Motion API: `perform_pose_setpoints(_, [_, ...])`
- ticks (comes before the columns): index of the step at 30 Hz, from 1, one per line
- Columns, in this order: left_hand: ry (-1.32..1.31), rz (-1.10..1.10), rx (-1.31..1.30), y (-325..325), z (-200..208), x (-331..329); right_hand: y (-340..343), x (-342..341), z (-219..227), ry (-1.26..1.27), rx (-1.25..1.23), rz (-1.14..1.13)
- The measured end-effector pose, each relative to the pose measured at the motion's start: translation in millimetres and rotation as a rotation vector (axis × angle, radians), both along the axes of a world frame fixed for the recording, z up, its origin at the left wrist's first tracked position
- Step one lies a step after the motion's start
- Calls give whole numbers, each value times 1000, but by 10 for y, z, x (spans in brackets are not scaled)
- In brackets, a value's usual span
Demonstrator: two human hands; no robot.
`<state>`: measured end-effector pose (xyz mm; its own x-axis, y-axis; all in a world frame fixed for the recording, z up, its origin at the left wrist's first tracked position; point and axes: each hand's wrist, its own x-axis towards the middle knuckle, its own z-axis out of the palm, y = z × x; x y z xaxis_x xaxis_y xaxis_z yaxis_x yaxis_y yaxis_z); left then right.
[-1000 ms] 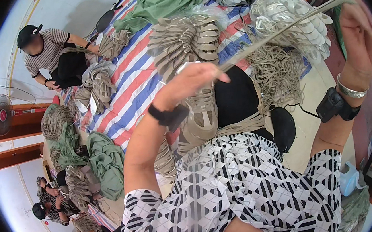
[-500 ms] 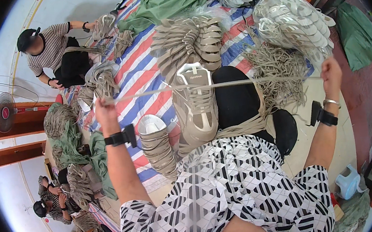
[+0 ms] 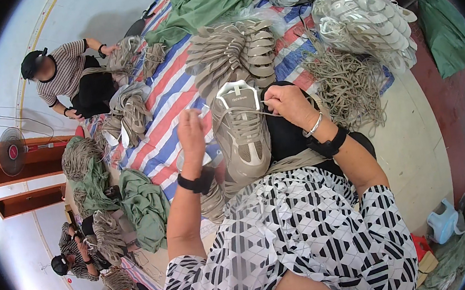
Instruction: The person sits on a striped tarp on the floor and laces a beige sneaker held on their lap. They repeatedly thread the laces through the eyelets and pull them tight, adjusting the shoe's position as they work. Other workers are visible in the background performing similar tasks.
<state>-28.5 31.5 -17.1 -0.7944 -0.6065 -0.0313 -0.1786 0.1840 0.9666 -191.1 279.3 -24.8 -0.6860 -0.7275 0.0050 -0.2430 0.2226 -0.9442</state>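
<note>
Striped tarp (image 3: pixel 163 118) spread on the floor, heaped with shoe parts. Beige shoe (image 3: pixel 243 138) propped on the lap, at the tarp's near edge. Lace (image 3: pixel 252 112) pinched by the right hand (image 3: pixel 290 103); left hand (image 3: pixel 192 132) closed narrowly on the other end. Uneven pulling could slip the lace from an eyelet.

Shoe (image 3: pixel 243 138) heel hidden behind patterned sleeve (image 3: pixel 286 235); lace ends lost inside right hand (image 3: pixel 290 106).

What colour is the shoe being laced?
Beige, with matching beige laces; the shoe shows best in the head view.
</note>
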Motion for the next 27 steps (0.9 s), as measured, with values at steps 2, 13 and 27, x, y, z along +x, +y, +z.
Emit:
perform_pose_setpoints(2, [71,-17,-173,350,154,-123,-10,40,11,140,57,16])
perform_pose_setpoints(13, [-151,-157,5,489,191,125,-92,46,-19,529,192,104])
perform_pose_setpoints(27, [-136,-161,64,364,94,-72,-51,-58,9,50,61,241])
